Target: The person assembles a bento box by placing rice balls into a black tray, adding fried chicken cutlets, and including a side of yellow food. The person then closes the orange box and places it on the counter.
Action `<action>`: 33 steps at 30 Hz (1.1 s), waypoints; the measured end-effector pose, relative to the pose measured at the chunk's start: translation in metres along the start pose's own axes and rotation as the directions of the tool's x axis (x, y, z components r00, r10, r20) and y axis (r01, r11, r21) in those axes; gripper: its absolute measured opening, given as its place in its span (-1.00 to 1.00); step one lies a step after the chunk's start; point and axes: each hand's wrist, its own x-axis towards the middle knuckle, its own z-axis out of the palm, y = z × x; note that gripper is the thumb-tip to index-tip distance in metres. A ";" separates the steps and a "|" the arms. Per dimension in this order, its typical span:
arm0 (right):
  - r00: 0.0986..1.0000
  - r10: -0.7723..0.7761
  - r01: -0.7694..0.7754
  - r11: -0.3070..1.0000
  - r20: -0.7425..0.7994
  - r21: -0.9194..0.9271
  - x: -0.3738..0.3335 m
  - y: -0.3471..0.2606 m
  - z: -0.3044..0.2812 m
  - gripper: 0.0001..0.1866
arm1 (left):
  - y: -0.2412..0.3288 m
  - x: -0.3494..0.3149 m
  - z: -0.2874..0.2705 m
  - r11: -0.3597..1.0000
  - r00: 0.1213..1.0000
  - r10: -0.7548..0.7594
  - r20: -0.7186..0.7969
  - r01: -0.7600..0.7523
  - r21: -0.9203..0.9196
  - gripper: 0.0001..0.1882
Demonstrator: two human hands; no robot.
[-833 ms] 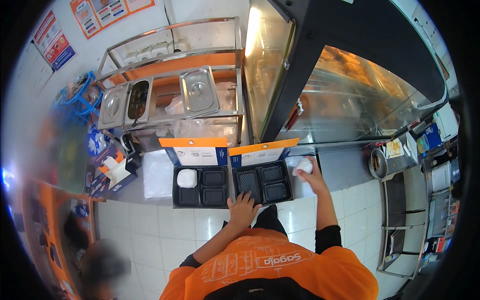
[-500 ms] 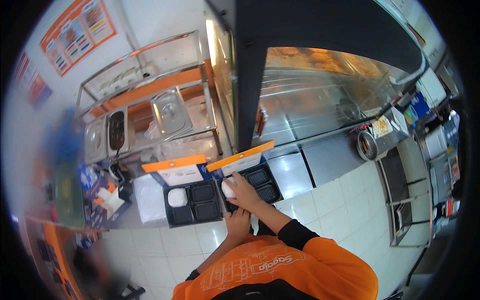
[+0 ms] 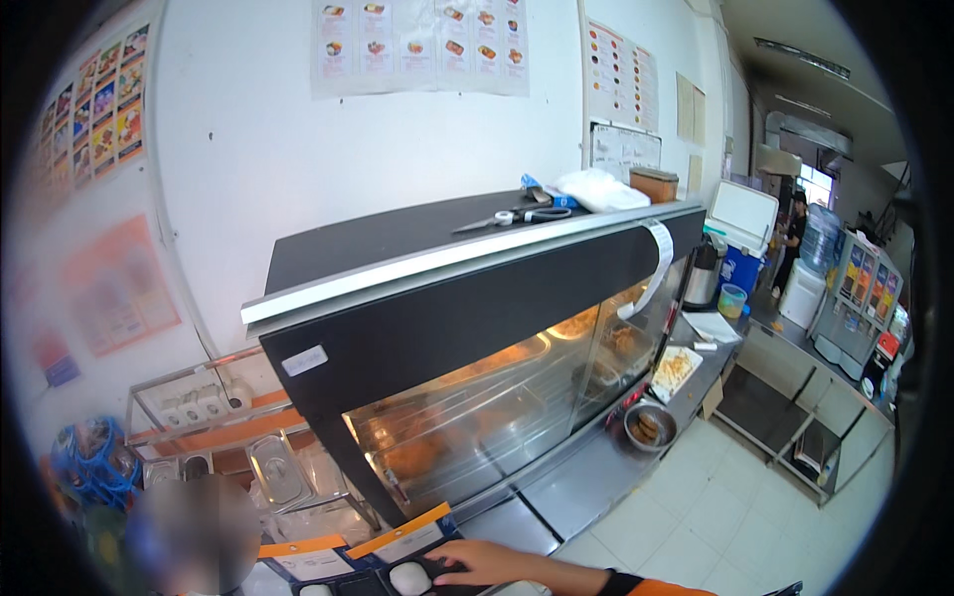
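At the bottom edge, my right hand (image 3: 479, 563) reaches in from the right, fingers stretched out and apart, holding nothing. Just left of its fingertips a white rounded lump (image 3: 409, 578), perhaps wrapped rice, sits in a black compartment box (image 3: 435, 568). This box's raised lid (image 3: 405, 540) is white with an orange edge. Beside it stands a second box with a similar lid (image 3: 310, 564); another white lump (image 3: 316, 590) shows in it, cut off by the frame. My left hand is out of view.
A black heated display cabinet (image 3: 477, 308) with glass front stands ahead, scissors (image 3: 512, 218) and a white bag (image 3: 601, 191) on top. Right of it are a metal bowl (image 3: 651, 425) and a steel shelf (image 3: 795, 427). Metal pans (image 3: 278, 469) sit left. Far right, a person (image 3: 795, 233) stands.
The view has tilted up and toward the right, so the boxes now lie at the bottom edge. My right hand has come off the white lump. My left hand has left the picture.
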 end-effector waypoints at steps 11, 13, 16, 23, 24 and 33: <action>0.388 -0.633 -0.044 0.713 -0.670 -0.700 -0.100 -0.119 -0.465 -0.76 | 0.300 0.153 -0.032 0.732 0.825 0.447 -0.346 -0.560 -0.388 -0.85; 0.486 -0.541 -0.148 0.723 -0.686 -0.675 -0.078 -0.117 -0.518 -0.67 | 0.367 0.171 -0.044 0.397 0.689 0.560 -0.460 -0.711 -0.581 -0.75; 0.696 -0.214 -0.416 0.659 -0.686 -0.627 -0.057 -0.109 -0.555 -0.61 | 0.447 0.181 -0.063 0.042 0.588 0.605 -0.536 -0.697 -0.716 -0.65; 0.746 -0.379 -0.265 0.584 -0.547 -0.767 -0.039 -0.099 -0.550 -0.85 | 0.514 0.179 -0.070 -0.127 0.548 0.627 -0.554 -0.630 -0.766 -0.73; 0.732 -0.418 -0.242 0.578 -0.538 -0.779 -0.038 -0.098 -0.551 -0.87 | 0.515 0.182 -0.068 -0.131 0.542 0.636 -0.550 -0.626 -0.769 -0.71; 0.788 -0.238 0.044 0.941 -0.568 -0.334 -0.035 -0.094 -0.606 -0.79 | 0.536 0.302 -0.041 0.577 0.589 0.602 -0.540 -0.788 -0.217 -0.73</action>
